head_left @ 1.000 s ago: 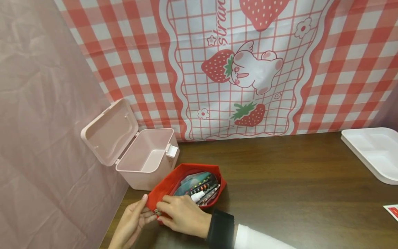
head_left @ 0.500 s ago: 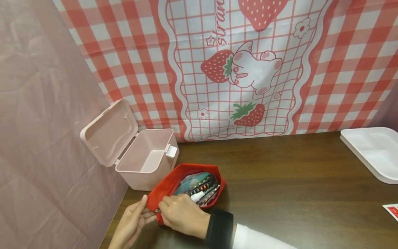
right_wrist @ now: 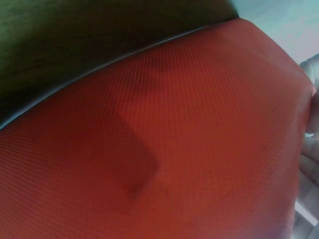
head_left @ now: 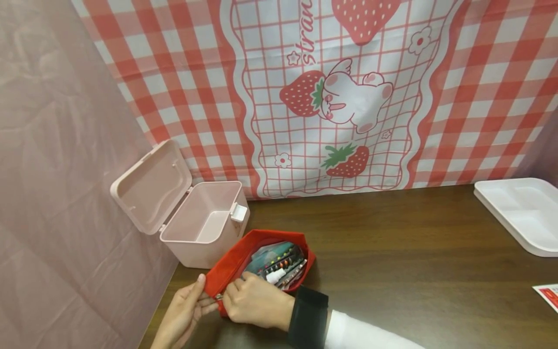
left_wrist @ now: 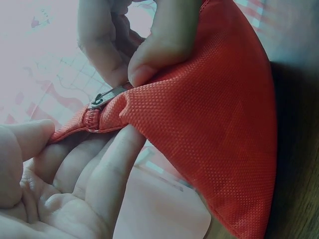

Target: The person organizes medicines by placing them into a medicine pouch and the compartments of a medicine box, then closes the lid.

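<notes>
A red fabric zip pouch [head_left: 231, 264] lies unzipped on the table. Inside it show a white-capped item [head_left: 275, 276] and flat packs [head_left: 279, 254] with small coloured dots. My left hand [head_left: 183, 310] holds the pouch's left corner between thumb and fingers, at the end of the zip. Close beside it, my right hand [head_left: 257, 303] has thumb and forefinger pinched at the metal zip pull [left_wrist: 107, 97], seen best in the left wrist view. Red cloth fills most of the right wrist view, where the left fingers [right_wrist: 310, 159] appear at the edge.
Behind the pouch stands a pink lidded box [head_left: 205, 232], its lid [head_left: 152, 189] tilted back toward the left curtain [head_left: 65, 194]. A white divided tray [head_left: 523, 208] sits at the far right. A red-and-white card [head_left: 548, 294] lies near the right edge of the wooden table [head_left: 392, 252].
The right hand's fingers have shifted slightly to the right and closed in at the zip pull. The left hand stays on the pouch corner. The head view has drifted a little.
</notes>
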Tool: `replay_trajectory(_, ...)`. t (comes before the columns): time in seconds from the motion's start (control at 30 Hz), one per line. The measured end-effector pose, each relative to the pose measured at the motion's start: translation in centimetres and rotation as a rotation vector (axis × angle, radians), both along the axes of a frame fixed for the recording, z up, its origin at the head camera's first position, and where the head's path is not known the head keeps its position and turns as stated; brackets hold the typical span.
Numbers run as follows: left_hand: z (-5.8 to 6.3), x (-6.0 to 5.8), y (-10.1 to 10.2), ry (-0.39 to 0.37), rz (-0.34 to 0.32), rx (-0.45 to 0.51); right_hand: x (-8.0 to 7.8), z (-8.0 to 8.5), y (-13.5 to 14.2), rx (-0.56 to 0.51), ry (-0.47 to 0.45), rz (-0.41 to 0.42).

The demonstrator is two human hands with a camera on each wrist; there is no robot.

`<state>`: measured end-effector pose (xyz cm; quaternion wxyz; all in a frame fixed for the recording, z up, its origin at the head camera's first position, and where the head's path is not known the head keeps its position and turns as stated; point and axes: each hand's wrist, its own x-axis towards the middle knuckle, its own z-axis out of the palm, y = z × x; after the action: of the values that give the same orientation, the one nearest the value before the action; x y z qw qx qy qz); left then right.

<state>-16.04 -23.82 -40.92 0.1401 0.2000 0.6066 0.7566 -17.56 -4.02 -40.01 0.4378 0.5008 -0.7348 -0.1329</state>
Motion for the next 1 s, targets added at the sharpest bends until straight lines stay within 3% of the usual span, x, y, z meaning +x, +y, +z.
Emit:
replay_trajectory(0.17, -0.06, -0.08, 0.03, 0.005, -0.006, 0.011, -0.06, -0.03, 0.01, 0.011, 0.007, 0.009)
replay_trajectory(0.37, -0.1, 0.03, -0.03, 0.0, 0.017, 0.007, -0.42, -0.38, 0.52, -0.066, -0.014, 0.064)
replay_trajectory(0.53, -0.07, 0.1, -0.03, -0.001, 0.026, 0.002, -0.74, -0.52, 0.62, -0.053, 0.069, 0.134)
replay_trajectory(0.73, -0.14, 0.02, -0.01, -0.009, 0.022, 0.013, -0.77, -0.17, 0.68, 0.042, 0.144, 0.147)
replay_trajectory(0.87, -0.14, 0.0, -0.02, -0.009, 0.02, 0.021, -0.8, -0.03, 0.74, 0.036, 0.094, 0.142)
replay_trajectory(1.0, -0.13, 0.01, -0.04, -0.013, 0.035, 0.005, -0.91, -0.28, 0.53, -0.064, -0.018, 0.173)
